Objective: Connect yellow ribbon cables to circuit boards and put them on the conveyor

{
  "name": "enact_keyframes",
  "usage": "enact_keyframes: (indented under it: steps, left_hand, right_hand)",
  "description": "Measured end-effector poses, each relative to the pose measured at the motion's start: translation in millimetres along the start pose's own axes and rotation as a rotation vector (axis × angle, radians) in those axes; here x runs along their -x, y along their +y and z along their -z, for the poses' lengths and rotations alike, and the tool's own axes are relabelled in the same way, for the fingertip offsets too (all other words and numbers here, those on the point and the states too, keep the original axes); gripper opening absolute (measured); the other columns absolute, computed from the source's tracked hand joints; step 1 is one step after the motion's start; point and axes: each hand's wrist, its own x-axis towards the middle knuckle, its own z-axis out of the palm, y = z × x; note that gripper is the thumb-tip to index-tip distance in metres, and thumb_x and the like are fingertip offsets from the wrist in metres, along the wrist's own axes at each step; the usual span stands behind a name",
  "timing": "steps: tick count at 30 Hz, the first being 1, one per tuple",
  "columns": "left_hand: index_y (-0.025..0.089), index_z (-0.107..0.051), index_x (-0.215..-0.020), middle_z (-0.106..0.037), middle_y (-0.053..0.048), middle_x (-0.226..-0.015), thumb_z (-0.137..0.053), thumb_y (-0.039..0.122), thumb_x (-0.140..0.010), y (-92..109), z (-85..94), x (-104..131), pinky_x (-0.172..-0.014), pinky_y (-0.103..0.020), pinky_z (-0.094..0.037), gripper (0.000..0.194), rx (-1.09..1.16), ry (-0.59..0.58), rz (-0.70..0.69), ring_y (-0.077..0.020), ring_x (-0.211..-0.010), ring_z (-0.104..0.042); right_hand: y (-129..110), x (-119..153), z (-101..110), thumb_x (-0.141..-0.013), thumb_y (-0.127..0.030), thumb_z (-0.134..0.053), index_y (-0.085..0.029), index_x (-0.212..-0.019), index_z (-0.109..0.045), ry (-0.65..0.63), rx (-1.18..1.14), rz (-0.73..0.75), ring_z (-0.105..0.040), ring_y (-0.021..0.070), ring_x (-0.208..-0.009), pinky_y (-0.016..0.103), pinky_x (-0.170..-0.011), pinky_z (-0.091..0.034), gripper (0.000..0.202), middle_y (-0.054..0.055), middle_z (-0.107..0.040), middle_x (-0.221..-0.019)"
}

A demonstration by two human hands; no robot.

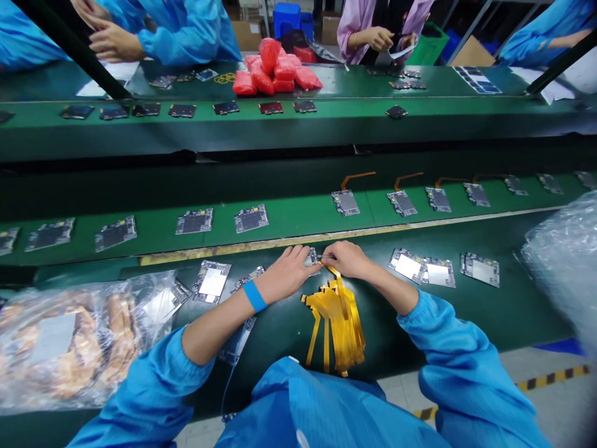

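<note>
My left hand [291, 272], with a blue strap at its wrist, is closed on a small circuit board [311, 256] at the near edge of the belt. At the board's right side my right hand [346, 258] is pinched on a thin, dark tool, partly hidden by the fingers. An orange flex cable [332, 270] runs from beneath my right fingers toward a pile of yellow-orange flex cables [342, 323] on the green table, just below both hands. Whether the cable is joined to the board cannot be made out.
Circuit boards lie left [212, 281] and right [480, 269] of my hands. Plastic bags [69, 348] fill the left side; bubble wrap [569, 249] stands at right. Boards line the green belt [298, 218]. Across it, people work near red bundles [275, 71].
</note>
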Motion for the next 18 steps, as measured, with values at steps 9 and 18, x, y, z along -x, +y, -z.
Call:
enact_keyframes:
  steps: [9, 18]
  left_hand:
    - [0.026, -0.066, -0.136, -0.056, -0.017, -0.121, -0.047, 0.023, -0.105, 1.1, 1.2, -1.7, -0.09, -0.044, -0.042, 0.036, -0.063, -0.029, -0.025, -0.0325, -0.112, -0.051]
    - [0.025, -0.068, -0.131, -0.055, -0.016, -0.121, -0.046, 0.024, -0.106, 2.6, 0.1, -3.6, -0.092, -0.044, -0.041, 0.033, -0.059, -0.035, -0.009, -0.0318, -0.113, -0.05]
  right_hand:
    - [1.1, 0.8, -2.7, -0.097, -0.034, -0.065, -0.027, -0.1, -0.081, 0.009, 0.037, 0.025, -0.072, 0.0227, -0.094, 0.027, -0.072, -0.042, 0.018, 0.004, -0.08, -0.097]
    - [4.4, 7.1, -8.3, -0.106, -0.031, -0.053, -0.024, -0.113, -0.073, 0.093, 0.077, 0.239, -0.069, 0.0191, -0.096, 0.027, -0.077, -0.041, 0.023, 0.005, -0.072, -0.113]
